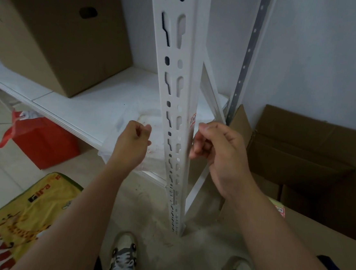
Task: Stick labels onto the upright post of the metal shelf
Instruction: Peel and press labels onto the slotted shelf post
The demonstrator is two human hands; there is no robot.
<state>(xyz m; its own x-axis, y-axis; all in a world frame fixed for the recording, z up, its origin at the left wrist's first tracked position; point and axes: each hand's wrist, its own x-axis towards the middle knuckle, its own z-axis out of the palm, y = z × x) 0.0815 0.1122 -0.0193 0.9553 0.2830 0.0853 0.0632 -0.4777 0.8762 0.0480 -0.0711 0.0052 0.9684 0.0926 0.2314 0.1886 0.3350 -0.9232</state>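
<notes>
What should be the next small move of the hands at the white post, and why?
Probably the right hand should press the label flat onto the post. The label sits at the post's corner edge beside the right fingertips. The left hand hovers, curled, apparently empty.

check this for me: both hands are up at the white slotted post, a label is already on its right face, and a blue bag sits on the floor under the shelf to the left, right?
One detail is off: the bag on the floor is red, not blue, as the head view shows. The rest stands: the left hand and right hand are raised on either side of the white slotted post, with a label on its right face.
</notes>
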